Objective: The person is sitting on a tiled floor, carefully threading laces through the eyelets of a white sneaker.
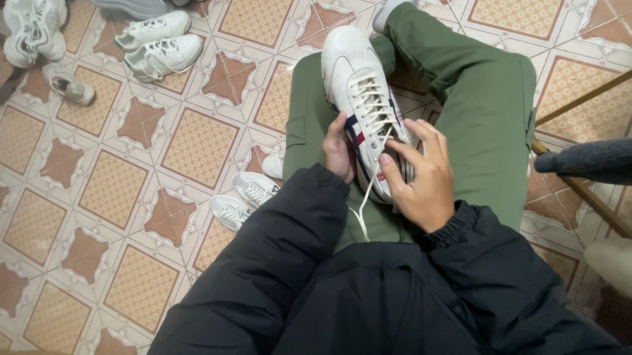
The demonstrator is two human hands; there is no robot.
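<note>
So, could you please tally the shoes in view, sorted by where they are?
Sneaker held on the lap by the left hand and right hand: 1
White sneakers on the floor by the leg: 2
White sneakers at upper left, whole ones: 5
Total: 8

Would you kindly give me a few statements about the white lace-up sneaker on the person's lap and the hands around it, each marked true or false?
1. The white lace-up sneaker with dark blue and red side stripes rests on the green trousers. True.
2. The right hand lies on the sneaker's heel end. True.
3. The left hand is flat on the patterned tiled floor. False: it grips the sneaker's side.
4. The loose white lace end is tied in a bow. False: it hangs untied.
5. A pair of small white sneakers sits on the floor beside the person's leg. True.
</note>
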